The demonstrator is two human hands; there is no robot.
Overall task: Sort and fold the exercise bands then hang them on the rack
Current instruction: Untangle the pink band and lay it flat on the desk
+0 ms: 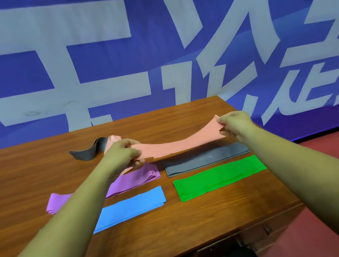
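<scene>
The blue band (131,208) and green band (218,177) are lying folded nearest on the table (23,187), the purple band (136,178) and grey band (206,159) behind. Above, the left hand (121,155) and right hand (236,126) are pinching opposite ends of the sagging pink band (179,145).

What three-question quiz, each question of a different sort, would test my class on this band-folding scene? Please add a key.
1. True or false: the folded bright green elastic band lies nearer the person than the folded grey elastic band.
2. Which band do the left hand and right hand pinch by its ends, lifted above the brown wooden table?
A. the green one
B. the salmon-pink elastic band
C. the grey one
3. How many folded bands lie flat on the table?

Key: 1 true; 2 B; 3 four.
</scene>
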